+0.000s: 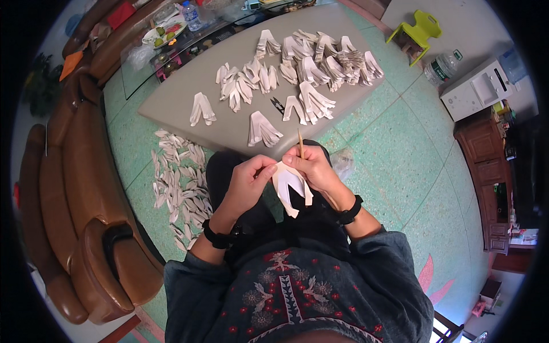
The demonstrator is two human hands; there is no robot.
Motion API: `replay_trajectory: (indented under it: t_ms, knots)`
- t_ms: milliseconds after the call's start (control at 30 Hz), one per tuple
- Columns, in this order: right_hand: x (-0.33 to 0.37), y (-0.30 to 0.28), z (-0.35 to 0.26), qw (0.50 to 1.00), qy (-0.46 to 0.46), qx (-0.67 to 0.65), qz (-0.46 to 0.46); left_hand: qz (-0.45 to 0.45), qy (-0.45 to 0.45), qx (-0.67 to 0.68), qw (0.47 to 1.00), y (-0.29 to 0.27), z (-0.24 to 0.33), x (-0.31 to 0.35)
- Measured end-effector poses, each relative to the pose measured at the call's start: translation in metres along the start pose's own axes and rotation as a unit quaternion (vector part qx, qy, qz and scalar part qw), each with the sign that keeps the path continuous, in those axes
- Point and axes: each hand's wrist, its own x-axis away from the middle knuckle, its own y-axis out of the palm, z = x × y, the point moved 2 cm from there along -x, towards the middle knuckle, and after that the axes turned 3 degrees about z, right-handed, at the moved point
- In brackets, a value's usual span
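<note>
Over my lap I hold a V-shaped white and cream cloth-like piece point(290, 186), its two legs hanging down. My left hand point(249, 182) pinches its top edge at the left. My right hand point(314, 167) grips the top at the right, with a thin pointed wooden stick point(301, 143) standing up from the same fingers. Similar V-shaped pieces point(263, 130) lie in stacks on the grey tabletop point(171, 97) in front of me. Small black thread snips point(277, 105) rest among them.
Many loose whitish pieces point(180, 183) cover the green floor at my left, beside a brown leather sofa point(86, 188). A glass table point(200, 43) with a bottle point(191, 17) and fruit stands behind. A green chair point(420, 31) and white water dispenser point(477, 90) are far right.
</note>
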Motion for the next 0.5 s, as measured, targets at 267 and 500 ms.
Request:
replay_trajectory:
  t_ms: [267,500]
  knots:
    - [0.017,-0.004,-0.019,0.894,-0.252,0.368,0.040,0.036,-0.122,0.179,0.976,-0.006,-0.026,-0.001]
    - [0.028,0.008,-0.018,0.826,-0.325,0.457,0.057,-0.038,-0.202,0.221,0.953,0.000,-0.024,-0.002]
